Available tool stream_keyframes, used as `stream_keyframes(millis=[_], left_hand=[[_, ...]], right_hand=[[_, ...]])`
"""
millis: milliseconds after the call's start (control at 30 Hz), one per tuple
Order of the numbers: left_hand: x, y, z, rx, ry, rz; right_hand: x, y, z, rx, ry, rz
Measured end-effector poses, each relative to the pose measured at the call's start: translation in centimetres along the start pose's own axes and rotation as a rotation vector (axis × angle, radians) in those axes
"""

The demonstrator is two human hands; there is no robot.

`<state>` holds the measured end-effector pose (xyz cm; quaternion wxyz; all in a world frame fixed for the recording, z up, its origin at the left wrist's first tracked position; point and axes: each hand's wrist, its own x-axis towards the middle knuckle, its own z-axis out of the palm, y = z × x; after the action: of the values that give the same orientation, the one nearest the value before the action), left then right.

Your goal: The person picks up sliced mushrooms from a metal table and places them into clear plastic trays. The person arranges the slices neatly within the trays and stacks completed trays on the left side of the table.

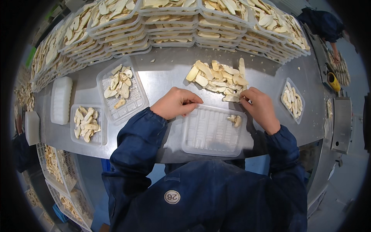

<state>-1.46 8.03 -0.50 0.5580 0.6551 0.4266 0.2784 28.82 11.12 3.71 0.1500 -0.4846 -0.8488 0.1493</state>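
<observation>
A clear plastic tray (213, 136) lies before me on the steel table, with a few small pale dried slices (235, 119) in its upper right corner. My left hand (179, 102) is at the tray's upper left corner, thumb and fingers drawn together by the rim; whether they grip it is unclear. Just past the tray lies a loose pile of pale dried slices, probably mushroom (216, 76). At the pile's lower right edge, my right hand (258, 105) has its fingertips against the slices. Its fingers partly hide what they touch.
Stacked filled trays (171, 26) wall the table's far side. To the left are a larger tray (123, 92), a small filled tray (87, 124) and a white stack of trays (61, 100). Another small filled tray (292, 100) sits right. A co-worker (323, 26) bends at the upper right.
</observation>
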Motion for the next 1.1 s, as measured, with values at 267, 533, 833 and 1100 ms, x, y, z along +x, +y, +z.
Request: stream_keyframes(millis=[267, 533, 833, 1100], left_hand=[[0.0, 0.2, 0.0, -0.024, 0.020, -0.006], [0.0, 0.0, -0.2, 0.042, 0.028, 0.031], [0.1, -0.1, -0.1, -0.011, 0.059, 0.001], [0.2, -0.1, -0.1, 0.081, 0.107, 0.075]], right_hand=[[2.2, 0.7, 0.7, -0.205, 0.169, 0.053], [1.4, -0.4, -0.4, -0.027, 0.124, 0.015], [-0.2, -7.4, 4.0, -0.079, -0.161, -0.326], [1.9, -7.0, 2.9, -0.011, -0.041, -0.290]])
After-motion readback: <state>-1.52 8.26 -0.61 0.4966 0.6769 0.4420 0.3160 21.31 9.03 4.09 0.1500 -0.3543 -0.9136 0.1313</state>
